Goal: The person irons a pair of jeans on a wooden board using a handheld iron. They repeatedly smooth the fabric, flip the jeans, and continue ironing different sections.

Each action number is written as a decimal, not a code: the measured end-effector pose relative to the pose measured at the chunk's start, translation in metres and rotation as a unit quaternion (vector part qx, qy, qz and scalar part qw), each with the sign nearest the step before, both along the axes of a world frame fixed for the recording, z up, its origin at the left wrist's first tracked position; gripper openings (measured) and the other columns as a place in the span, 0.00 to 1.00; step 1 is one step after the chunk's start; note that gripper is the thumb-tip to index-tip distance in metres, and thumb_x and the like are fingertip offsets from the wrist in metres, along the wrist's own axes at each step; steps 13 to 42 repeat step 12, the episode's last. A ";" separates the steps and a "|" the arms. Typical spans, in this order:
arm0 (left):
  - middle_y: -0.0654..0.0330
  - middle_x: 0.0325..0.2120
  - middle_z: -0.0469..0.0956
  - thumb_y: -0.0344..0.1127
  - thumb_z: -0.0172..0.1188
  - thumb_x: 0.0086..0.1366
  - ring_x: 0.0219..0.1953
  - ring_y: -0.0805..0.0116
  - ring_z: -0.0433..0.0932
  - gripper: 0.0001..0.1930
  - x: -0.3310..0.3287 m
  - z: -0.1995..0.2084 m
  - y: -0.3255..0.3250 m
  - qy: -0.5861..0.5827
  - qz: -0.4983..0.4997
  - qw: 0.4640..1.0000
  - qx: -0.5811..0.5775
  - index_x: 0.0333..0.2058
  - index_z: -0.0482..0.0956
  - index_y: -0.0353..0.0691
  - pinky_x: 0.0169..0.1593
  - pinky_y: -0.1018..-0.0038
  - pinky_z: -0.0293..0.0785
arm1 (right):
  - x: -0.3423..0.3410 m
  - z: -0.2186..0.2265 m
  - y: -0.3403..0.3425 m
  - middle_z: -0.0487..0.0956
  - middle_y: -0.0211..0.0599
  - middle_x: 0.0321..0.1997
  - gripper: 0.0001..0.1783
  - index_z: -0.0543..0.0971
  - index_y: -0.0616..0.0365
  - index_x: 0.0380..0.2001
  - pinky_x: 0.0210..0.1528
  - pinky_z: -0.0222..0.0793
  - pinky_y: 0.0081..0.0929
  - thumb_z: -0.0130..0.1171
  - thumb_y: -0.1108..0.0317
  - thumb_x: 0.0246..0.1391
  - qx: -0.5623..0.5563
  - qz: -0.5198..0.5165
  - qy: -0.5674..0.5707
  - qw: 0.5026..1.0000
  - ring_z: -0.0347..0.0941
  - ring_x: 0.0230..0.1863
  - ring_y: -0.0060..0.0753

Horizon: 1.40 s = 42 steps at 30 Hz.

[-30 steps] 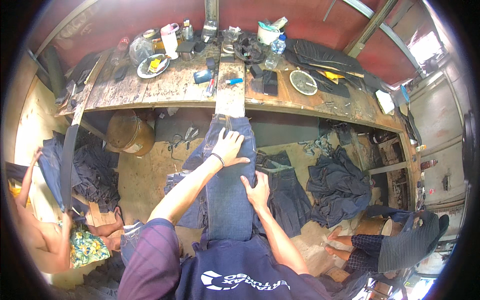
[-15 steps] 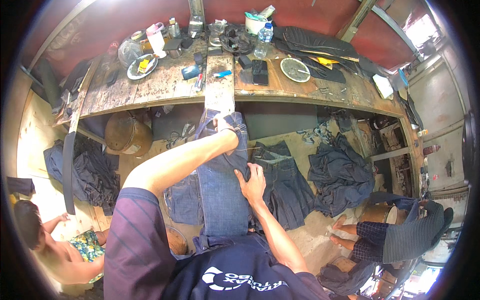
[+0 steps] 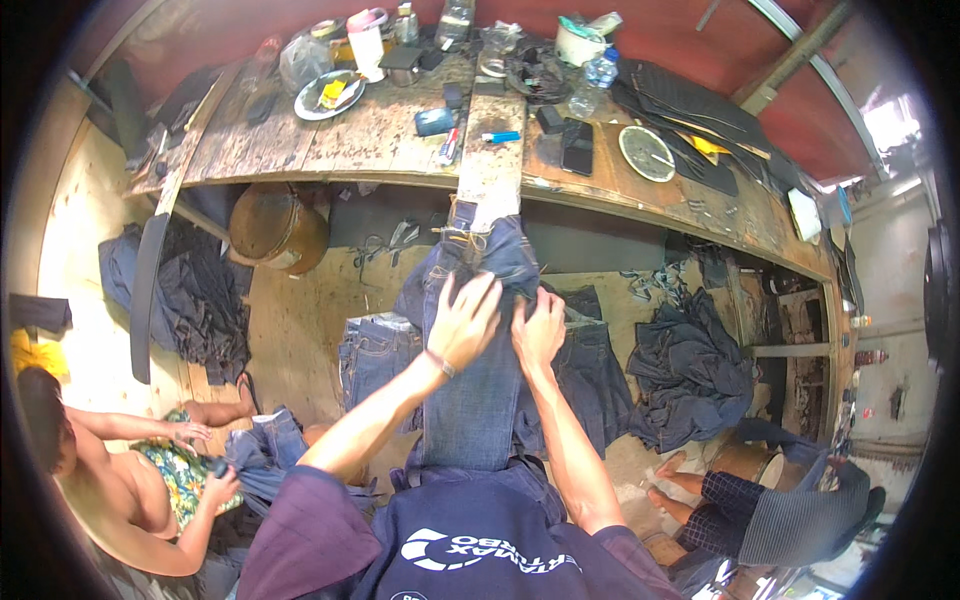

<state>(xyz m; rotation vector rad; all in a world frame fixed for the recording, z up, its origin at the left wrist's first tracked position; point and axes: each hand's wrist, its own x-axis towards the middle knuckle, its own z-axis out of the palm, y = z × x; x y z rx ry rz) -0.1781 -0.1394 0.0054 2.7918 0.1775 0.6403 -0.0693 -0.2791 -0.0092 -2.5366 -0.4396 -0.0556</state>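
A pair of dark blue jeans (image 3: 465, 405) is drawn over a narrow board (image 3: 492, 180) that runs from the table toward my lap. The waistband end lies near the table edge, with loose tan threads on it. My left hand (image 3: 465, 325) rests on the upper part of the jeans, its fingers stretched and apart. Beside it, my right hand (image 3: 540, 328) is at the right edge of the denim, thumb on top and fingers curled around the cloth. Some of those fingertips are hidden.
The wooden table (image 3: 390, 150) carries a phone (image 3: 577, 147), a blue lighter (image 3: 501, 137), plates and bottles. Folded jeans (image 3: 378, 355) and a denim heap (image 3: 690, 365) lie below. One person (image 3: 120, 490) sits at left with denim; another (image 3: 800, 510) is at right.
My left hand has come back from the waistband and now lies on the denim nearer me. My right hand has moved slightly toward the table. The view has shifted; the person at left now handles jeans.
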 end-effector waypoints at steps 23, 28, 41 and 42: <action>0.47 0.83 0.52 0.64 0.57 0.75 0.86 0.46 0.45 0.49 0.036 -0.007 0.040 0.134 0.073 0.988 -0.025 0.81 0.55 0.34 0.85 0.45 0.39 | 0.088 -0.018 0.022 0.80 0.56 0.65 0.27 0.87 0.59 0.58 0.65 0.76 0.54 0.60 0.47 0.75 0.063 0.104 0.041 0.992 0.80 0.63 0.61; 0.47 0.83 0.52 0.64 0.57 0.75 0.86 0.46 0.45 0.49 0.036 -0.007 0.040 0.134 0.073 0.988 -0.025 0.81 0.55 0.34 0.85 0.45 0.39 | 0.088 -0.018 0.022 0.80 0.56 0.65 0.27 0.87 0.59 0.58 0.65 0.76 0.54 0.60 0.47 0.75 0.063 0.104 0.041 0.992 0.80 0.63 0.61; 0.47 0.83 0.52 0.64 0.57 0.75 0.86 0.46 0.45 0.49 0.036 -0.007 0.040 0.134 0.073 0.988 -0.025 0.81 0.55 0.34 0.85 0.45 0.39 | 0.088 -0.018 0.022 0.80 0.56 0.65 0.27 0.87 0.59 0.58 0.65 0.76 0.54 0.60 0.47 0.75 0.063 0.104 0.041 0.992 0.80 0.63 0.61; 0.47 0.83 0.52 0.64 0.57 0.75 0.86 0.46 0.45 0.49 0.036 -0.007 0.040 0.134 0.073 0.988 -0.025 0.81 0.55 0.34 0.85 0.45 0.39 | 0.088 -0.018 0.022 0.80 0.56 0.65 0.27 0.87 0.59 0.58 0.65 0.76 0.54 0.60 0.47 0.75 0.063 0.104 0.041 0.992 0.80 0.63 0.61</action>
